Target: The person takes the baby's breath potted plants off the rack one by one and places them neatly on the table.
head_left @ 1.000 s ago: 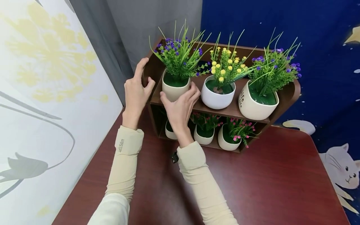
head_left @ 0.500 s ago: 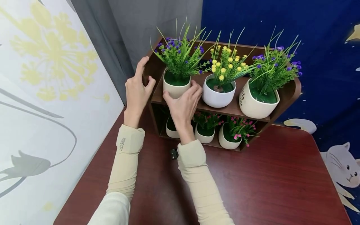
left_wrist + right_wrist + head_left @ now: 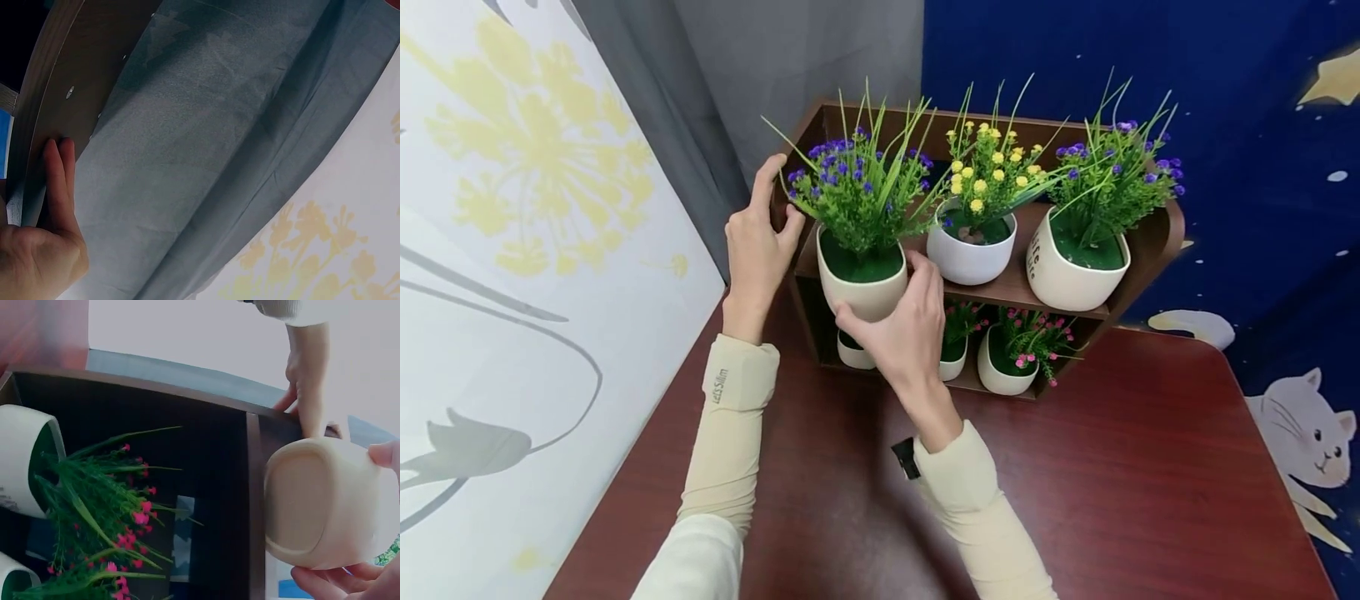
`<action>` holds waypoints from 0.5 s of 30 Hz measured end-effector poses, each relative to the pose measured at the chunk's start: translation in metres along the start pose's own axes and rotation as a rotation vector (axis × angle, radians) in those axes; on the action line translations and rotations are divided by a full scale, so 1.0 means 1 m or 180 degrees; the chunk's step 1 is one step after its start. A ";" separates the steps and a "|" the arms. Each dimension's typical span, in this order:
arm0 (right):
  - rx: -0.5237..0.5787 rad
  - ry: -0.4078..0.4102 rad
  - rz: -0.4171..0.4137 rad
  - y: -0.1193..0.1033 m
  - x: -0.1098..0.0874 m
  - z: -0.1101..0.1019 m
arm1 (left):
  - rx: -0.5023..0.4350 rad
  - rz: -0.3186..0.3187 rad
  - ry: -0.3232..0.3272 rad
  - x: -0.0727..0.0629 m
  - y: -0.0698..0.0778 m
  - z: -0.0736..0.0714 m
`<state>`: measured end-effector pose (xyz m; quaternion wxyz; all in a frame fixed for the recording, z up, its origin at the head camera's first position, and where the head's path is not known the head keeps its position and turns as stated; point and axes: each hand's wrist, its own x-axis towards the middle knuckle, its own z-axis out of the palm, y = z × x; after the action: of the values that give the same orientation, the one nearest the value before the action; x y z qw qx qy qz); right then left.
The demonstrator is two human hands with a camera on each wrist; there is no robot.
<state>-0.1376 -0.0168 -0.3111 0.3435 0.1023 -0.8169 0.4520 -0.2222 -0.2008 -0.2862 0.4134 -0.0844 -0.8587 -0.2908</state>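
Note:
My right hand [image 3: 910,333] holds a cream flowerpot [image 3: 867,293] with purple flowers and green grass, thumb at its front and fingers round its right side. In the right wrist view, the pot's underside [image 3: 300,500] shows, so it is raised off the shelf board. My left hand [image 3: 756,250] grips the left side panel of a brown two-tier wooden shelf [image 3: 1011,290]. Its thumb is toward the inner side; in the left wrist view, fingers [image 3: 59,181] lie along the panel's outer face [image 3: 69,94].
A white pot [image 3: 972,257] with yellow flowers and a cream lettered pot [image 3: 1075,271] with purple flowers share the upper tier. Several cream pots stand below, one with pink flowers [image 3: 1009,379]. The shelf is on a reddish-brown table [image 3: 1120,467], with a white patterned panel [image 3: 587,333] at left.
My right hand has moved the purple-flowered pot off its place on the upper tier, toward me and slightly left. The left hand keeps its grip on the side panel.

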 end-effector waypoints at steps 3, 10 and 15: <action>0.0111 0.0015 -0.0168 0.003 -0.011 -0.015 | 0.0013 0.0019 0.0005 -0.001 0.000 0.003; 0.0210 -0.0168 -0.0410 0.015 -0.044 -0.048 | 0.0009 0.0020 0.0074 -0.003 0.001 0.003; 0.0188 -0.0305 -0.0386 0.027 -0.074 -0.066 | -0.0006 0.0076 0.0103 0.000 0.000 0.004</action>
<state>-0.0644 0.0411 -0.3539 0.3275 0.1832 -0.8110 0.4489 -0.2248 -0.1990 -0.2878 0.4306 -0.0902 -0.8506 -0.2880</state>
